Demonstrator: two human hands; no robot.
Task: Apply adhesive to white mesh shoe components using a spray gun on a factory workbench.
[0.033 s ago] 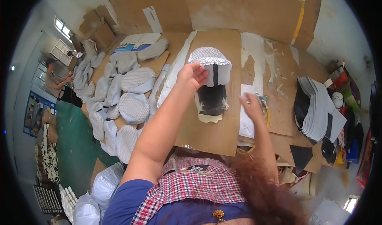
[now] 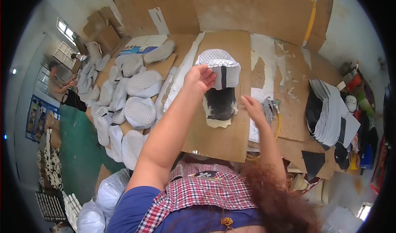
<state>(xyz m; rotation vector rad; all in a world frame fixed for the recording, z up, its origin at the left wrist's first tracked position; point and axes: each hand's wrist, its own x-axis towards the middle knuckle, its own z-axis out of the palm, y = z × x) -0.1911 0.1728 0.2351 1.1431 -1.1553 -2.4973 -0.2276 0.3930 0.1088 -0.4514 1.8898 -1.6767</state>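
My left hand [image 2: 201,77] is closed on the near left edge of a light grey quilted fabric piece [image 2: 227,74], pinched between thumb and fingers. The piece has a rounded, crosshatched top and a black strip down its front. It sits over the far end of a dark patch [image 2: 220,105] with ragged pale edges on a cardboard board [image 2: 198,138]. To the right of that patch, my right hand [image 2: 252,108] holds nothing, fingers stretched toward the left. Beside it lies a metal tool like a spray gun [image 2: 269,110], with a yellow hose [image 2: 279,124] next to it.
Many similar quilted pieces [image 2: 142,84] are heaped at left. A stack of grey sheets with black parts [image 2: 326,113] stands at right, near a black fabric piece [image 2: 313,163]. Cardboard walls [image 2: 225,10] border the far side. Another person [image 2: 57,82] is at far left.
My right hand has moved left, away from the metal tool and toward the dark patch; more of the tool shows. My left hand and the fabric piece stay almost in place.
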